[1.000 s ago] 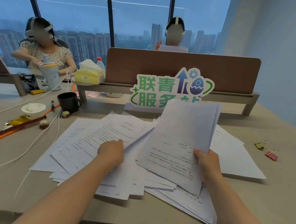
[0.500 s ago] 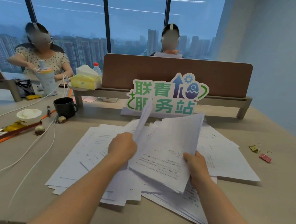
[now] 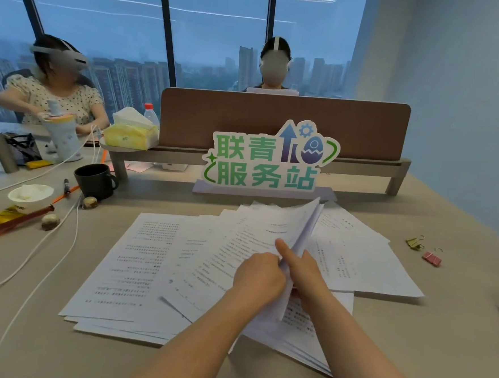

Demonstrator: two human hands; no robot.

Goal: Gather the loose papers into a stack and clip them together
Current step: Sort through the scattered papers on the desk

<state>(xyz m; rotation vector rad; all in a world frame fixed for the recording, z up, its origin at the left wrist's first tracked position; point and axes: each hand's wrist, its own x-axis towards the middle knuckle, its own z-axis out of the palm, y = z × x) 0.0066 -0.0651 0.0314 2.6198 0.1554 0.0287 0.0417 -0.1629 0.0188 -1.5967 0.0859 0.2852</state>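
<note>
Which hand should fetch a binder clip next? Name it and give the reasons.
Probably the right hand. The pink clip and gold clip lie on the desk at its side, apart from the papers. The left hand also holds the raised bundle, so it could keep its grip.

Paper on a matt surface

You see thin white printed papers [image 3: 154,259] on a smooth, matt beige surface [image 3: 427,334]; the mug [image 3: 94,180] looks matt black, the binder clips [image 3: 431,257] are painted metal, the divider [image 3: 276,123] dull brown.
</note>
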